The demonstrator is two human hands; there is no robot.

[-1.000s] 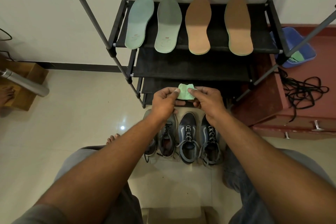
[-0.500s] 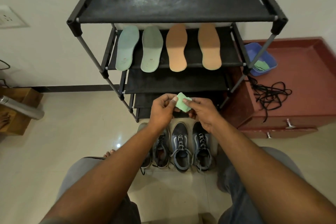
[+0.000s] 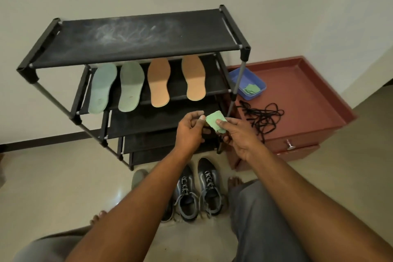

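At the upper left of the frame stands a black shoe rack [image 3: 131, 34], its top shelf streaked with pale dust, and four insoles [image 3: 130, 86] lie on the shelf below. Just right of centre, the left hand [image 3: 189, 132] pinches the left edge of a green pad [image 3: 213, 124] between thumb and fingers. The right hand [image 3: 240, 137] grips the pad's right side with the thumb on top, so the pad is held in the air in front of the rack's middle shelves. The step looks like shaping the pad for wiping. Next, one hand probably needs a firm hold to press the pad flat on a surface. The pad is small, pale green, thin and soft, with a bent edge. Similar pieces lie in the blue tub [image 3: 260, 83] at the right.
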